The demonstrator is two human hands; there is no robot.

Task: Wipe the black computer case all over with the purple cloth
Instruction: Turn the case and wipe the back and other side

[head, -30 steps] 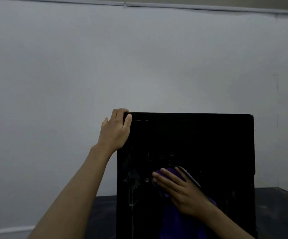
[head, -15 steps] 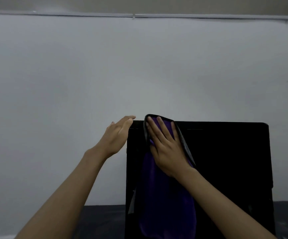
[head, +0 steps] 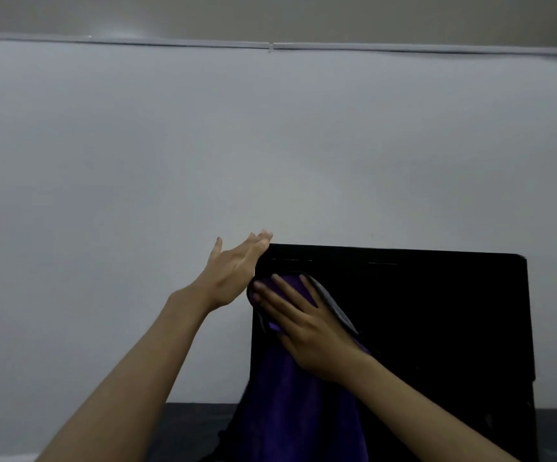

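Observation:
The black computer case (head: 420, 321) stands upright on a dark table, its big side panel facing me. My right hand (head: 307, 325) lies flat with spread fingers on the purple cloth (head: 297, 405) and presses it against the panel near the top left corner. The cloth hangs down the panel below my palm, a grey hem showing at its upper edge. My left hand (head: 233, 271) has straight fingers, and its fingertips touch the case's top left corner. The case's lower part is out of view.
A plain pale wall (head: 270, 145) fills the background, with a thin conduit strip (head: 270, 45) running across near the top. The dark table surface (head: 190, 428) shows to the left of the case at the bottom of the view.
My right hand slid the cloth up from the panel's middle to its top edge, then a little down and left. My left hand let go of the corner and straightened its fingers.

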